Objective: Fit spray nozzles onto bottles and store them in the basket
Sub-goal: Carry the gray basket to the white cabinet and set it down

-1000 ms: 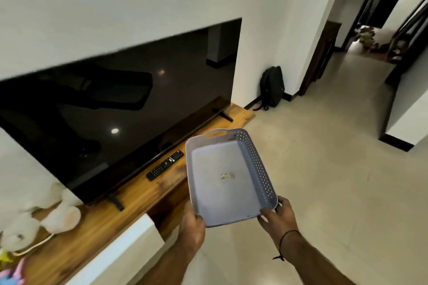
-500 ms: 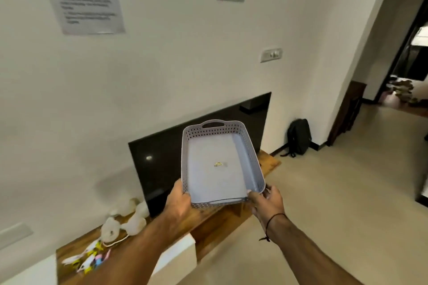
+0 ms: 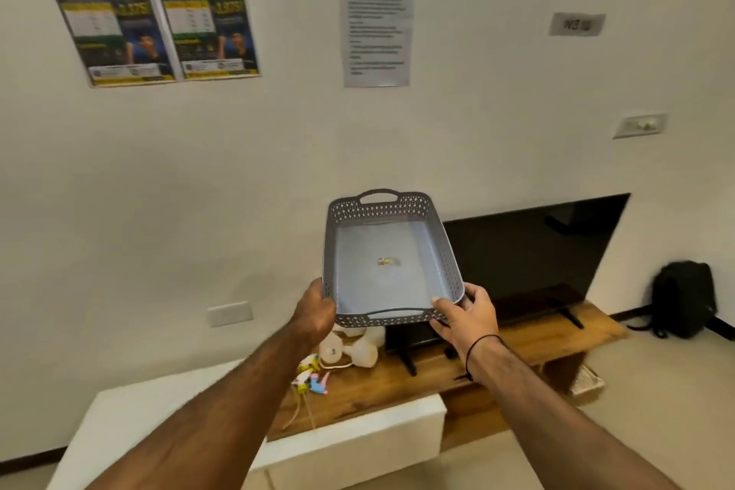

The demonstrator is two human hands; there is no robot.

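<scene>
A grey perforated basket point(image 3: 346, 251) with cut-out handles is held up in front of me, tilted so its inside faces me. Only a small sticker lies on its floor. My left hand point(image 3: 316, 310) grips its near left corner and my right hand point(image 3: 467, 312) grips its near right corner. Below the basket, on the wooden shelf point(image 3: 517, 346), stand white round bottles point(image 3: 356, 350), partly hidden by the basket. Beside them lie several coloured spray nozzles point(image 3: 312, 380) with thin tubes hanging over the shelf's edge.
A black TV point(image 3: 529, 255) stands on the shelf to the right. A white block point(image 3: 167, 406) sits at the shelf's left end. A black backpack point(image 3: 682, 298) leans against the wall at far right. Posters hang on the wall above.
The view has swung left and up along the wall while both hands kept hold of the basket. The bottles and nozzles now lie just under the basket.
</scene>
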